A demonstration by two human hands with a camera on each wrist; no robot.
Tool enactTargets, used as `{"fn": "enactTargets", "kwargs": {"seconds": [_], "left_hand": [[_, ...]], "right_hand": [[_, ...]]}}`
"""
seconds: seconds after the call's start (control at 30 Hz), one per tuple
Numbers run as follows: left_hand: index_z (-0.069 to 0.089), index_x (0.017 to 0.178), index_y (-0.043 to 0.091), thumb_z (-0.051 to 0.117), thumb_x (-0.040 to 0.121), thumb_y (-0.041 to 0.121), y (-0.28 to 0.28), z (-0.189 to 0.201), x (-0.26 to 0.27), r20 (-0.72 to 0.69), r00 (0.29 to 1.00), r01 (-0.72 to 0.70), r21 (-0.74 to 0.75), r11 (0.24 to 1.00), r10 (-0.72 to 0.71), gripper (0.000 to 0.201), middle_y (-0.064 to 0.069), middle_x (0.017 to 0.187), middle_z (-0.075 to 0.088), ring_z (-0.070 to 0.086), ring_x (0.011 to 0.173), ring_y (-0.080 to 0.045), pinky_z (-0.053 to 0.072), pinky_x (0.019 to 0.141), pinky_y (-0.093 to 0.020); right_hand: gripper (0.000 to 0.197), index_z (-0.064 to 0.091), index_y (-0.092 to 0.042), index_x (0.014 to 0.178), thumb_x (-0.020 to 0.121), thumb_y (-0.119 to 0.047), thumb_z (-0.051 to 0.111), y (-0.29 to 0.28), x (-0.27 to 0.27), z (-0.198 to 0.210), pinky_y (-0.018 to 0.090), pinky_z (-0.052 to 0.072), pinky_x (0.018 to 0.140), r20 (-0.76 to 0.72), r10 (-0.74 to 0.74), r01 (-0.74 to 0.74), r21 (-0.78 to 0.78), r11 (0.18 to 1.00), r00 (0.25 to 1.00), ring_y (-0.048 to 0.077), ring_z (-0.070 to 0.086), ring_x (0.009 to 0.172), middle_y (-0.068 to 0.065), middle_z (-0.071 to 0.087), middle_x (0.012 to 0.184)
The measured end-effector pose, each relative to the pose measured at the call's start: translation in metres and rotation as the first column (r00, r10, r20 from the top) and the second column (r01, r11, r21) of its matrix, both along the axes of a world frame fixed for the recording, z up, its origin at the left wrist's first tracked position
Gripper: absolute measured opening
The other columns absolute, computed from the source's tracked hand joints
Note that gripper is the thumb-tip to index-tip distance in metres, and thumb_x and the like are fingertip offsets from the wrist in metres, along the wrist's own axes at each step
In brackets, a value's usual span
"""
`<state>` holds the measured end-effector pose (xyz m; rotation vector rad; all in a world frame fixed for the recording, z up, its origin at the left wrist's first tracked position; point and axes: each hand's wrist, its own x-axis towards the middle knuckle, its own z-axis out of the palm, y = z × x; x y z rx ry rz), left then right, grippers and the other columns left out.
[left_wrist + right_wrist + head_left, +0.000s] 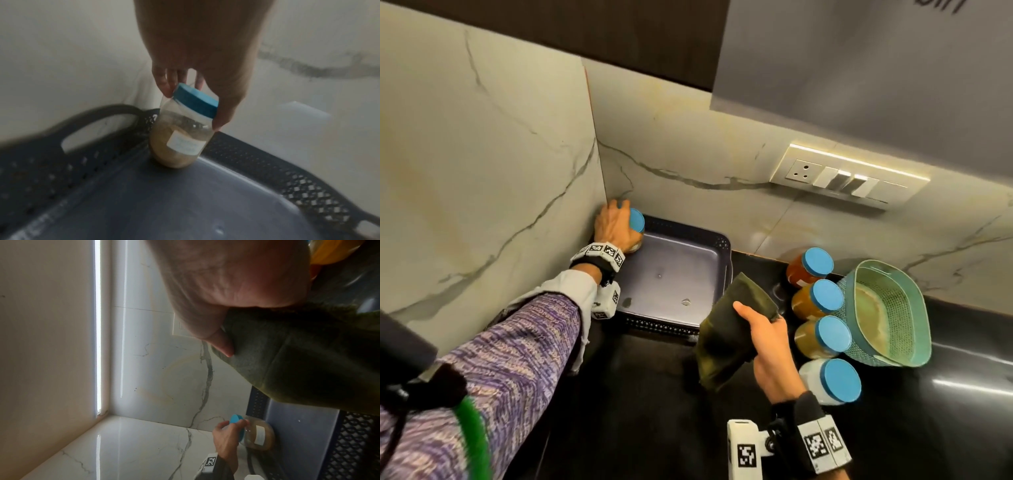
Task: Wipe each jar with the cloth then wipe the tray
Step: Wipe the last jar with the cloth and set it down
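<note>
My left hand point(197, 48) has fingers curled round the blue lid of the jar point(180, 138), tilted in the tray's point(267, 162) far corner below them, probably light, smooth plastic, better gripped lower, while my right hand point(770, 339) pinches the limp cloth point(729, 329).

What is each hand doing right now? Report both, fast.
Left hand: closed round the jar near its blue lid, in the tray's far corner.
Right hand: gripping the green cloth, held above the counter.
</note>
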<state>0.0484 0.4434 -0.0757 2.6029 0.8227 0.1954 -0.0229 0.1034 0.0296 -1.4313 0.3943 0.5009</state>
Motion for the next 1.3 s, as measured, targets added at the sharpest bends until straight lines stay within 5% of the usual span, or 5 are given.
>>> {"fn": "enactTargets", "kwargs": {"seconds": [0.4,0.73,1.0,1.1,1.3], "left_hand": [[0.068,0.13,0.019,0.094,0.054,0.042,-0.145,0.057,-0.131,0.459,0.889,0.217,-0.413,0.884,-0.004,0.083,0.002,0.114,0.062,0.059,0.106,-0.02,0.048,0.094,-0.033],[0.055,0.147,0.013,0.094,0.057,0.03,-0.22,-0.039,-0.227,0.397,0.904,0.344,-0.455,0.821,-0.159,0.1,0.002,0.127,0.06,0.056,0.118,-0.018,0.047,0.106,-0.036],[0.056,0.142,0.017,0.081,0.064,0.05,-0.242,-0.062,-0.233,0.403,0.904,0.352,-0.511,0.784,-0.144,0.089,0.004,0.137,0.063,0.055,0.128,-0.016,0.042,0.106,-0.04],[0.058,0.14,0.013,0.078,0.075,0.041,-0.241,-0.066,-0.234,0.46,0.88,0.383,-0.533,0.754,-0.122,0.073,0.001,0.137,0.065,0.059,0.129,-0.018,0.046,0.11,-0.044],[0.068,0.121,0.01,0.09,0.071,0.021,-0.235,-0.069,-0.234,0.569,0.817,0.464,-0.544,0.7,-0.099,0.056,-0.001,0.117,0.072,0.071,0.108,-0.019,0.055,0.098,-0.044]], "right_hand": [[0.017,0.067,-0.031,0.105,0.097,-0.017,0.068,-0.026,-0.026,-0.002,0.03,0.058,0.081,0.231,-0.094,0.111,-0.061,0.992,0.968,0.013,0.07,0.101,-0.003,0.074,0.108],[0.019,0.075,-0.022,0.112,0.098,-0.015,0.064,-0.04,-0.083,-0.048,0.05,0.057,0.094,0.456,0.236,-0.012,-0.441,0.897,0.858,0.015,0.071,0.098,-0.002,0.077,0.1],[0.062,0.073,-0.022,0.125,0.069,0.005,0.07,-0.032,-0.12,-0.078,0.031,0.049,0.108,0.512,0.719,-0.162,-0.75,0.641,0.47,0.008,0.064,0.122,-0.009,0.07,0.129],[0.06,0.074,-0.021,0.122,0.063,-0.011,0.077,-0.039,-0.123,-0.089,0.029,0.05,0.103,0.435,0.845,-0.123,-0.863,0.49,0.311,0.018,0.064,0.117,-0.005,0.069,0.131],[0.025,0.079,-0.019,0.104,0.079,-0.023,0.083,-0.053,-0.114,-0.084,0.031,0.057,0.086,0.443,0.892,-0.119,-0.885,0.451,0.084,0.017,0.07,0.096,-0.005,0.077,0.109]]}}
